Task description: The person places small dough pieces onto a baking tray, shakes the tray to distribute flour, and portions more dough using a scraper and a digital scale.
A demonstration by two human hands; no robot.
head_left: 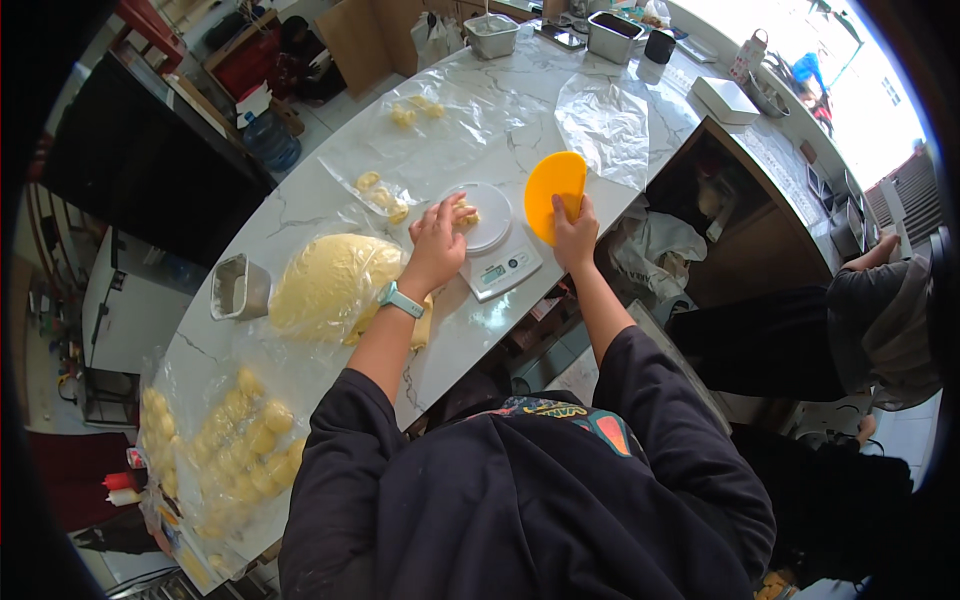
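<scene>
My right hand grips a yellow half-round dough scraper by its straight edge, holding it up to the right of the scale. At the round pan of a white kitchen scale, the curled fingers of my left hand close on a small piece of pale yellow dough, partly hidden by them. A large mass of yellow dough lies under clear plastic, left of my left forearm. Small dough pieces rest by plastic film just beyond my left hand.
Many dough balls lie under plastic at the near left. A metal tin stands beside the dough mass. Farther off are a crumpled plastic sheet, more dough bits and a dark-filled tin. Another person stands at the right.
</scene>
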